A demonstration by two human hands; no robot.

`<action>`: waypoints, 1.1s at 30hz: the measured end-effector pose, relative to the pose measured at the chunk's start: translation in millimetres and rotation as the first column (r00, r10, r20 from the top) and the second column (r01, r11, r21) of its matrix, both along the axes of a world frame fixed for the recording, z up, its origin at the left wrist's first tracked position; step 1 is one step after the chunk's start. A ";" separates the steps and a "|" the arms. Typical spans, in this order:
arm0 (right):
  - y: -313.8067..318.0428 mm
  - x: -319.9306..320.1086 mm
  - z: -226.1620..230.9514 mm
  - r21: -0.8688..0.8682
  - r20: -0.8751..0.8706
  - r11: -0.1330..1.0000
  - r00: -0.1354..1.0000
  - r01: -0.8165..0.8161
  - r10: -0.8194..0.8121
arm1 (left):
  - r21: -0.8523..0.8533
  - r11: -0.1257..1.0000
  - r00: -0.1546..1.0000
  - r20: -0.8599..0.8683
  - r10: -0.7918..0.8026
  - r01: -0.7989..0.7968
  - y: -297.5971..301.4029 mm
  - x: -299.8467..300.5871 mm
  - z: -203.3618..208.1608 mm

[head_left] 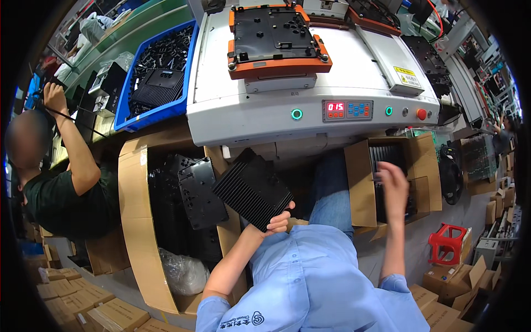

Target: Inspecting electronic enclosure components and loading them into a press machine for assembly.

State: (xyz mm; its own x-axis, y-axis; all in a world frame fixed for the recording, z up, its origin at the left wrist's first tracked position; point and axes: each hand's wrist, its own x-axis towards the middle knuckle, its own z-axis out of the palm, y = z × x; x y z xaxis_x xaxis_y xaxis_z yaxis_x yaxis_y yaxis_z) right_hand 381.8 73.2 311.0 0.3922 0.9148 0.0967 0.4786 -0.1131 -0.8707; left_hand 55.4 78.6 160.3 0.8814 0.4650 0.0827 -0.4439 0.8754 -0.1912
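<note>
My left hand (pixel 278 222) grips a black finned housing (pixel 255 191) by its lower right corner, holding it tilted in front of my body. The ribs run along its near side, and a flat panel lies beyond them. To the right, my right hand (pixel 393 185) hovers over an open cardboard box (pixel 359 188) that has black ribbed parts (pixel 387 155) in it. Its fingers are loosely curled, apart and slightly blurred, and nothing shows in them. At my left stands a larger cardboard box (pixel 135 221) with black flat plates (pixel 203 191) and a clear plastic bag (pixel 184 272).
A white machine (pixel 249 119) with a control panel (pixel 347 110) and red button (pixel 421 114) stands ahead. Its orange fixture (pixel 282 68) carries a black plate (pixel 274 33). A blue bin (pixel 185 105) holds small black parts. Another person (pixel 66 188) works at the left. A red stool (pixel 447 243) stands right.
</note>
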 end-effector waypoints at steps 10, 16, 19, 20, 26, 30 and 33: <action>24.8 -149.6 -54.2 0.157 0.075 0.843 0.857 -0.514 0.509 | -0.022 0.994 0.981 -0.162 -0.108 0.106 -7.3 6.6 0.5; 9.6 -170.3 -62.1 0.096 -0.021 0.844 0.847 -0.527 0.531 | -0.063 0.996 0.990 -0.129 -0.064 0.057 -18.0 8.5 -12.3; 8.6 -171.9 -62.5 0.066 -0.085 0.870 0.866 -0.488 0.492 | -0.115 0.989 0.974 -0.198 -0.110 0.088 -19.3 10.1 -15.7; 9.7 -171.2 -61.2 0.067 -0.097 0.886 0.881 -0.459 0.464 | -0.115 0.988 0.970 -0.209 -0.127 0.104 -17.9 10.1 -12.7; 28.2 -165.0 -37.6 0.152 0.036 0.921 0.933 -0.359 0.358 | -0.093 0.988 0.964 -0.223 -0.143 0.125 -9.7 8.7 -1.9; 37.4 -165.7 -40.7 0.178 0.056 0.893 0.910 -0.413 0.410 | -0.078 0.990 0.969 -0.212 -0.128 0.113 -10.8 9.2 -7.6; 39.8 -168.1 -44.4 0.188 0.056 0.876 0.895 -0.445 0.442 | -0.092 0.989 0.968 -0.210 -0.135 0.118 -11.2 9.0 -10.6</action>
